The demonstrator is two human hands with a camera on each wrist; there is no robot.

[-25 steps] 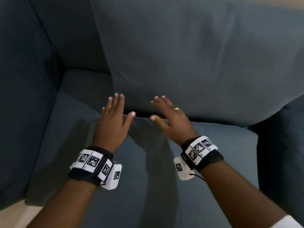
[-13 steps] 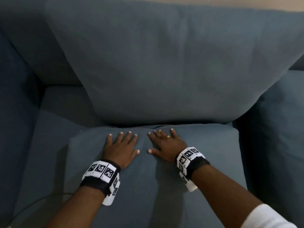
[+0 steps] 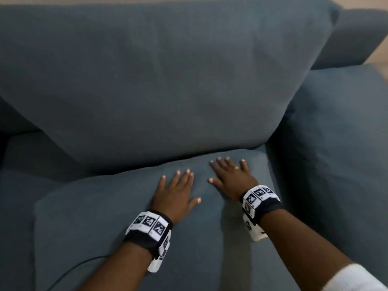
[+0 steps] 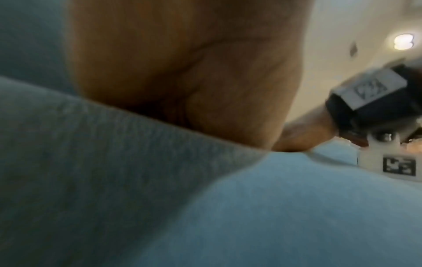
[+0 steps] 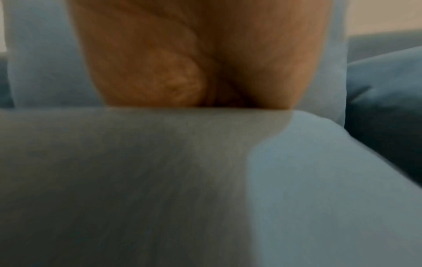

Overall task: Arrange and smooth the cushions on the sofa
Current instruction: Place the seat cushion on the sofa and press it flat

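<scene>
- Lying flat across the lower middle of the head view, the seat cushion point(image 3: 94, 227) takes both palms on its upper half, near its far edge.
- The left hand point(image 3: 174, 196) presses down with straight fingers slightly spread and the thumb angled out to the right; it grips nothing.
- The right hand point(image 3: 232, 178) lies just beside it, up and to the right, also flat with fingers fanned, a small yellow ring point(image 3: 236, 167) on one finger.
- The two hands are close but apart, thumbs pointing toward each other.
- The big back cushion point(image 3: 168, 80) fills the upper half of the frame, leaning upright, its lower edge touching the seat cushion just beyond the fingertips.
- Another cushion point(image 3: 336, 133) stands at the right edge, beside the seat cushion.
- Each wrist carries a black band with white black-patterned squares point(image 3: 150, 224).
- A thin dark cable point(image 3: 69, 269) trails over the fabric at lower left.
- A white sleeve point(image 3: 352, 278) shows in the lower right corner.
- Both wrist views are blurred, showing only the palm heel against blue-grey fabric.
</scene>
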